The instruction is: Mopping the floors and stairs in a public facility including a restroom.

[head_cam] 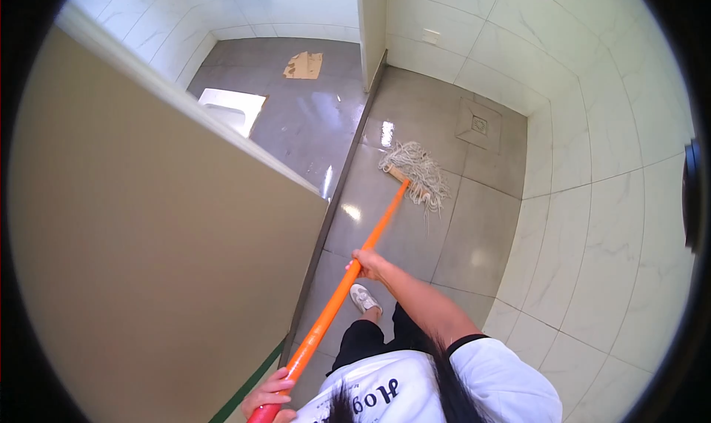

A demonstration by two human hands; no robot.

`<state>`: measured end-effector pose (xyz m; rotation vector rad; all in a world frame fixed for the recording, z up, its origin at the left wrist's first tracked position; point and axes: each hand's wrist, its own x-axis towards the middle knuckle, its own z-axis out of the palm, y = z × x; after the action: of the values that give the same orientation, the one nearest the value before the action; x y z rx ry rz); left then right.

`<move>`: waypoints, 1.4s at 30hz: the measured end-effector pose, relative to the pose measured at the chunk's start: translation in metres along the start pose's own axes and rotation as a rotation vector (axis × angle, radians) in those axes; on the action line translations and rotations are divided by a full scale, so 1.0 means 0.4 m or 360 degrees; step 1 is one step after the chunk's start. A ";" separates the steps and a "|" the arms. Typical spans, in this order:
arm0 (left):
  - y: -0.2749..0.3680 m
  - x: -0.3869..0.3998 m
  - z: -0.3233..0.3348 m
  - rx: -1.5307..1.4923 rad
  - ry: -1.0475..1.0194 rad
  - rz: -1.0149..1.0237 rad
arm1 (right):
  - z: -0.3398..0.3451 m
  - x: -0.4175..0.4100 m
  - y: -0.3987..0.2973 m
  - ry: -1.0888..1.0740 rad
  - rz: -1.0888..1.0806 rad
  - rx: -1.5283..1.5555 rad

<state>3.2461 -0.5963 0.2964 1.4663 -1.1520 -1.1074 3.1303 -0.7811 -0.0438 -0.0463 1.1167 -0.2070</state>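
Observation:
A string mop with an orange handle (328, 312) runs diagonally away from me. My left hand (270, 392) grips the handle close to its red end, at the bottom of the view. Further down the shaft, my right hand (367, 264) is wrapped around it near its middle. The mop head of pale cotton strings (419, 170), on a wooden crossbar (399, 174), lies spread on the grey tiled floor (383, 223). Its strings fan out towards the right. The floor around it shines with reflections.
A beige partition panel (166, 228) stands at my left, above a dark raised ledge (343, 173). Beyond it are a white squat toilet (233, 107) and a cardboard piece (304, 65). A floor drain (479, 125) lies before the white tiled wall (600, 217). A dark object (690, 195) is at the right wall.

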 end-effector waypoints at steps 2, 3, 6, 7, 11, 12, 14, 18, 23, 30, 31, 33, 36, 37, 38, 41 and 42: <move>-0.008 0.072 0.017 0.0062 -0.0057 0.0030 | -0.014 0.023 -0.084 -0.0020 -0.0033 -0.0048; -0.007 0.117 0.032 0.0122 -0.0101 0.0065 | -0.018 0.030 -0.128 -0.0015 -0.0031 -0.0039; -0.011 0.234 0.088 0.0111 -0.0060 0.0056 | -0.038 0.045 -0.264 0.0076 -0.0093 -0.0067; -0.005 0.273 0.110 0.0111 -0.0053 0.0044 | -0.048 0.049 -0.308 0.0075 -0.0131 -0.0055; 0.046 0.453 0.222 0.0111 0.0146 -0.0073 | -0.102 0.075 -0.463 0.0065 -0.0200 -0.0026; 0.051 0.505 0.235 0.0132 0.0120 -0.0023 | -0.110 0.086 -0.510 0.0047 -0.0180 -0.0036; 0.023 0.579 0.266 0.0192 -0.0026 -0.0015 | -0.158 0.101 -0.618 0.0070 -0.0215 0.0044; -0.024 0.774 0.412 0.0121 -0.0061 0.0112 | -0.299 0.150 -0.867 0.0214 -0.0422 0.0077; -0.047 0.643 0.349 0.0016 -0.0044 0.0110 | -0.268 0.139 -0.806 0.0186 -0.0467 0.0727; 0.073 0.256 0.147 -0.0307 0.0754 0.0181 | 0.005 -0.031 -0.444 -0.0023 -0.0349 0.0685; 0.096 0.177 0.125 -0.0324 0.0914 0.0160 | 0.061 -0.078 -0.357 -0.0006 -0.0278 0.0684; 0.110 -0.052 0.060 -0.0440 0.1190 0.0219 | 0.122 -0.136 -0.187 -0.0083 -0.0066 0.0653; 0.175 -0.214 0.084 -0.0190 0.1572 0.0053 | 0.162 -0.149 0.070 -0.0105 0.0259 0.0479; 0.187 -0.235 0.102 -0.0197 0.1617 -0.0026 | 0.158 -0.127 0.136 -0.0095 0.0430 0.0448; 0.181 -0.243 0.126 -0.0197 0.1623 -0.0025 | 0.141 -0.100 0.186 -0.0096 0.0432 0.0442; 0.166 -0.228 0.174 -0.0142 0.1856 -0.0231 | 0.129 -0.046 0.248 -0.0186 0.0756 0.0208; 0.166 -0.225 0.176 -0.0172 0.1837 -0.0250 | 0.124 -0.058 0.243 -0.0152 0.0714 0.0196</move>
<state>3.1544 -0.5253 0.3596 1.7206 -0.1581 -0.2492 3.1789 -0.6848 -0.0151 0.2992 0.9904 0.1272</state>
